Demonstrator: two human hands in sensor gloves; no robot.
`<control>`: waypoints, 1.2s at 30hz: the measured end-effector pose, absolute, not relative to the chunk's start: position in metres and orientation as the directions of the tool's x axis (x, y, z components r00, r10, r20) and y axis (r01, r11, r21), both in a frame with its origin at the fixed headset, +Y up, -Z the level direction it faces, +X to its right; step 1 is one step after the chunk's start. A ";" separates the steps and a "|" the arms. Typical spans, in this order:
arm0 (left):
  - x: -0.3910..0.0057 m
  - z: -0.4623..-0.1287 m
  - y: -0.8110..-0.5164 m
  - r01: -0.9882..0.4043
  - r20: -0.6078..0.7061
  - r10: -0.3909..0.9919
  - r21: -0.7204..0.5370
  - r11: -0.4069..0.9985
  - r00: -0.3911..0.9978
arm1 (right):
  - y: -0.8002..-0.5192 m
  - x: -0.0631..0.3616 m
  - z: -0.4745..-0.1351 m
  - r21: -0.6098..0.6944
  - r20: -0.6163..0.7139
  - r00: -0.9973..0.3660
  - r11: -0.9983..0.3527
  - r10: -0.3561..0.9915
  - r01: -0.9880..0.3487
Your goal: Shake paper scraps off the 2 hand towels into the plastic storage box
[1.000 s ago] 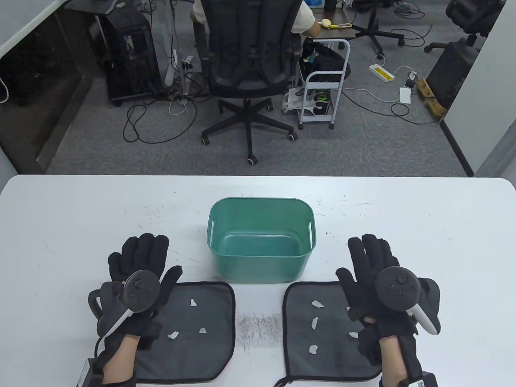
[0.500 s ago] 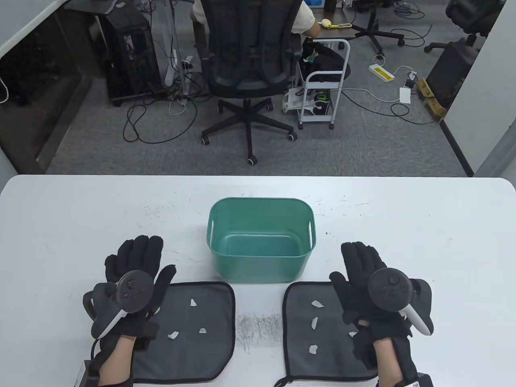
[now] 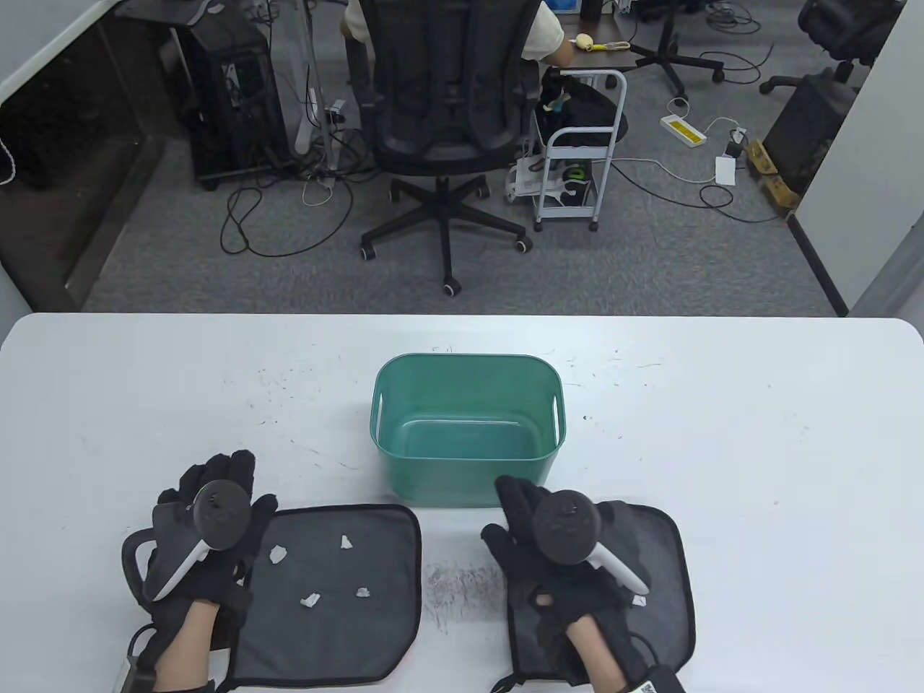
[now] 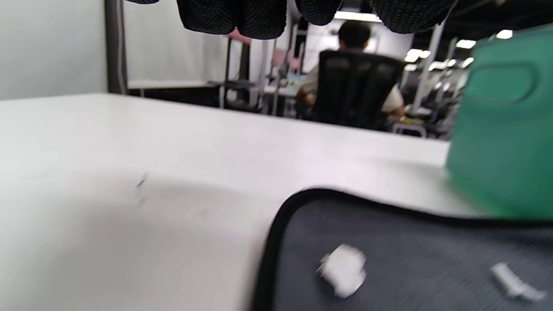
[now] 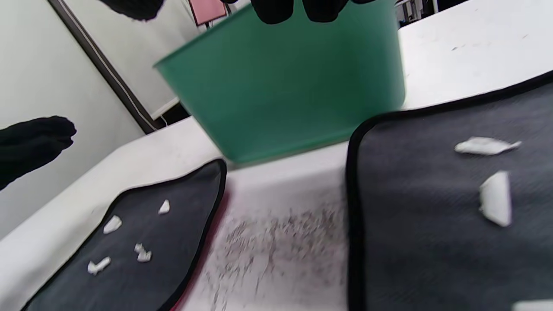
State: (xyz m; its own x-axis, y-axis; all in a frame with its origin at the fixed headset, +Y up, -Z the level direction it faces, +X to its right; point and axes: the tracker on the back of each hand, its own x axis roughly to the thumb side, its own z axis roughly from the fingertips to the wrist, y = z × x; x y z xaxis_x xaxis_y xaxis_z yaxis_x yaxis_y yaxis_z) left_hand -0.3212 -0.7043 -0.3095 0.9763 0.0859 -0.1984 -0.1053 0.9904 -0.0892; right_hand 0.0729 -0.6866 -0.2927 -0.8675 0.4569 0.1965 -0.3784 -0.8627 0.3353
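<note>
Two dark grey hand towels with black trim lie flat at the table's near edge. The left towel (image 3: 339,635) carries several white paper scraps (image 3: 346,541). My left hand (image 3: 209,480) hovers at its far left corner, fingers relaxed and holding nothing; that corner (image 4: 389,259) and a scrap (image 4: 343,270) show below my fingertips (image 4: 233,17). My right hand (image 3: 520,505) is over the left part of the right towel (image 3: 668,570), fingers stretched toward the green plastic box (image 3: 465,426). It holds nothing. Scraps (image 5: 494,196) lie on the right towel (image 5: 432,237). The box looks empty.
Grey scuff marks (image 3: 462,581) cover the white table (image 3: 758,433) between the towels. The box stands just beyond both towels' inner corners. Beyond the table's far edge a person sits in an office chair (image 3: 447,86), next to a small white cart (image 3: 577,173).
My right hand has swung left from the right towel's right edge to above its left part. My left hand has drawn back and left, uncovering one more scrap.
</note>
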 end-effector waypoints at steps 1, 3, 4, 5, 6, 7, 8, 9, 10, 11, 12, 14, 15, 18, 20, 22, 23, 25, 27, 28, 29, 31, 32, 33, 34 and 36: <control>-0.326 -0.310 -0.713 -0.107 -0.218 0.076 -0.131 0.986 0.973 | -0.691 0.062 -0.293 0.350 0.194 -0.874 -0.864 0.445 -0.363; -0.332 -0.312 -0.730 -0.126 -0.246 0.077 -0.190 0.974 0.966 | -0.701 0.039 -0.295 0.387 0.192 -0.893 -0.867 0.408 -0.313; -0.334 -0.312 -0.736 -0.133 -0.253 0.078 -0.206 0.970 0.964 | -0.704 0.032 -0.295 0.397 0.191 -0.901 -0.870 0.390 -0.292; -0.336 -0.313 -0.743 -0.138 -0.260 0.078 -0.223 0.965 0.963 | -0.709 0.021 -0.297 0.410 0.187 -0.915 -0.875 0.357 -0.257; -0.337 -0.313 -0.748 -0.139 -0.267 0.073 -0.235 0.962 0.961 | -0.712 0.015 -0.298 0.412 0.183 -0.923 -0.879 0.340 -0.242; -0.338 -0.315 -0.753 -0.133 -0.272 0.059 -0.259 0.957 0.960 | -0.717 0.007 -0.300 0.415 0.172 -0.935 -0.884 0.310 -0.217; -0.339 -0.316 -0.757 -0.124 -0.279 0.042 -0.286 0.950 0.960 | -0.722 0.000 -0.303 0.421 0.160 -0.944 -0.885 0.289 -0.199; -0.340 -0.316 -0.759 -0.122 -0.282 0.036 -0.295 0.948 0.959 | -0.726 -0.003 -0.304 0.425 0.149 -0.949 -0.884 0.279 -0.193; -0.341 -0.316 -0.763 -0.122 -0.282 0.034 -0.300 0.946 0.959 | -0.730 -0.008 -0.306 0.431 0.136 -0.953 -0.882 0.272 -0.191; -0.341 -0.316 -0.765 -0.126 -0.282 0.036 -0.307 0.943 0.959 | -0.733 -0.010 -0.308 0.438 0.124 -0.954 -0.878 0.272 -0.193; -0.343 -0.316 -0.769 -0.131 -0.286 0.035 -0.324 0.937 0.958 | -0.737 -0.013 -0.311 0.448 0.102 -0.957 -0.872 0.271 -0.199; -0.344 -0.317 -0.774 -0.142 -0.283 0.037 -0.357 0.923 0.958 | -0.744 -0.015 -0.315 0.463 0.056 -0.963 -0.861 0.264 -0.210; -0.345 -0.317 -0.777 -0.151 -0.283 0.045 -0.365 0.919 0.958 | -0.748 -0.016 -0.318 0.468 0.035 -0.964 -0.856 0.265 -0.219; -0.342 -0.319 -0.780 -0.123 -0.276 0.016 -0.378 0.918 0.961 | -0.758 -0.020 -0.324 0.488 -0.003 -0.969 -0.845 0.248 -0.218; -0.340 -0.319 -0.780 -0.116 -0.271 0.009 -0.379 0.918 0.963 | -0.763 -0.022 -0.326 0.500 -0.012 -0.973 -0.841 0.230 -0.205; -0.340 -0.319 -0.781 -0.114 -0.269 0.007 -0.386 0.916 0.963 | -0.769 -0.024 -0.328 0.493 -0.032 -0.977 -0.847 0.212 -0.199; -0.340 -0.319 -0.780 -0.116 -0.269 0.008 -0.386 0.915 0.963 | -0.770 -0.025 -0.328 0.485 -0.036 -0.978 -0.852 0.206 -0.197; -0.339 -0.319 -0.781 -0.115 -0.266 0.009 -0.386 0.915 0.964 | -0.773 -0.027 -0.329 0.477 -0.048 -0.981 -0.859 0.187 -0.187; -0.338 -0.319 -0.781 -0.109 -0.261 0.005 -0.385 0.916 0.965 | -0.774 -0.028 -0.330 0.490 -0.057 -0.980 -0.850 0.191 -0.194; -0.338 -0.319 -0.781 -0.107 -0.257 0.005 -0.385 0.916 0.966 | -0.774 -0.029 -0.330 0.492 -0.064 -0.978 -0.846 0.199 -0.204; -0.337 -0.319 -0.781 -0.106 -0.254 0.005 -0.385 0.917 0.967 | -0.775 -0.029 -0.331 0.496 -0.067 -0.977 -0.842 0.204 -0.210; -0.335 -0.319 -0.781 -0.108 -0.244 0.013 -0.381 0.918 0.970 | -0.778 -0.030 -0.331 0.511 -0.074 -0.972 -0.829 0.222 -0.228; -0.335 -0.319 -0.781 -0.113 -0.239 0.021 -0.377 0.919 0.971 | -0.779 -0.030 -0.331 0.512 -0.077 -0.968 -0.824 0.239 -0.244; -0.334 -0.319 -0.781 -0.118 -0.237 0.027 -0.376 0.919 0.971 | -0.780 -0.030 -0.331 0.504 -0.077 -0.966 -0.826 0.247 -0.251; -0.334 -0.320 -0.781 -0.128 -0.235 0.039 -0.376 0.918 0.971 | -0.780 -0.030 -0.330 0.492 -0.077 -0.964 -0.831 0.256 -0.260; -0.334 -0.320 -0.781 -0.144 -0.234 0.058 -0.370 0.918 0.970 | -0.780 -0.029 -0.331 0.488 -0.080 -0.955 -0.824 0.284 -0.286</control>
